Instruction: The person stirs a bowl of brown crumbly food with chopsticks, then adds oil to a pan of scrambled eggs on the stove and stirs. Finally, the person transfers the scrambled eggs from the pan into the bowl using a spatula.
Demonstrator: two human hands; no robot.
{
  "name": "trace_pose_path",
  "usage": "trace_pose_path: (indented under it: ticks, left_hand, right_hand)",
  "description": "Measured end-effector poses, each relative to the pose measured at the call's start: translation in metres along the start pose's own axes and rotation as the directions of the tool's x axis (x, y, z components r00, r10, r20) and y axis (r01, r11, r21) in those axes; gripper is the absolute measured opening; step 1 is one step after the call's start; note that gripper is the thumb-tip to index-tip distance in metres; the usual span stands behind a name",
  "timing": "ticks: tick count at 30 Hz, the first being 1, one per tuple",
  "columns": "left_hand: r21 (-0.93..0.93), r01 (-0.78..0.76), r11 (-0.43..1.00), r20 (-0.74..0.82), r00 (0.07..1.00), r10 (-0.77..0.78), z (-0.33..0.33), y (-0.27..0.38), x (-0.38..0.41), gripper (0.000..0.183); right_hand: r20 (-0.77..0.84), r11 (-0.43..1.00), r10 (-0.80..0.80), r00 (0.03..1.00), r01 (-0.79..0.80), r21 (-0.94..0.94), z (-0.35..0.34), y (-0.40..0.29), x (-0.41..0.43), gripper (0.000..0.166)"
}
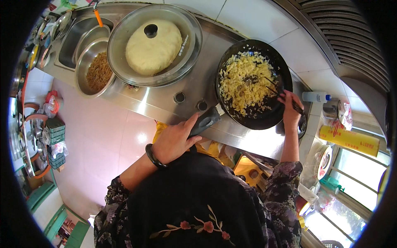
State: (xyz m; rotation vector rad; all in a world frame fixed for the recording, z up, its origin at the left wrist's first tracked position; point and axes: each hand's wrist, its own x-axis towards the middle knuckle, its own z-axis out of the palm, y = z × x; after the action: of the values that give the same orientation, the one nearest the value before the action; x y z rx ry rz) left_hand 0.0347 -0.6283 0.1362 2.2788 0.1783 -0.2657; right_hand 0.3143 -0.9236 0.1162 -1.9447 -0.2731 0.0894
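At the end of the pan's black handle (pixel 204 121), my left hand (pixel 173 141) grips it, a dark bangle on the wrist. The black frying pan (pixel 283 69) sits on the right side of the steel stove top, full of crumbled yellow scrambled egg (pixel 243 82). My right hand (pixel 291 108) holds dark chopsticks (pixel 276 90) over the pan's right side, their tips in the egg. A few dark brown bits (pixel 250 80) lie in the middle of the egg.
Left of the pan, a glass lid (pixel 119 40) with a black knob covers pale dough (pixel 153 49). Beyond stand a steel bowl (pixel 81 86) of brown shreds (pixel 100 73) and the sink (pixel 66 46). A plastic bottle (pixel 313 96) and yellow roll box (pixel 349 140) sit right; the range hood (pixel 347 24) overhangs.
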Motion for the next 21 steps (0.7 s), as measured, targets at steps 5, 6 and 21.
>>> trace_pose_path:
  ticks: [5,6,21]
  left_hand:
    - [-0.038,0.007,0.999,-0.024,1.000,-0.008,-0.001,0.002,0.000,0.066]
    - [-0.040,-0.002,0.999,-0.025,1.000,0.001,-0.001,0.001,0.000,0.066]
    - [-0.060,-0.004,0.998,-0.039,0.999,0.002,0.004,-0.001,0.001,0.063]
  right_hand:
    - [-0.140,1.000,0.004,0.990,-0.007,-0.024,-0.014,0.000,-0.015,0.025]
    - [-0.140,0.999,0.020,0.990,-0.026,-0.039,-0.010,0.011,-0.023,0.025]
    - [0.468,0.941,-0.265,0.843,0.333,-0.068,0.065,-0.023,-0.051,0.016]
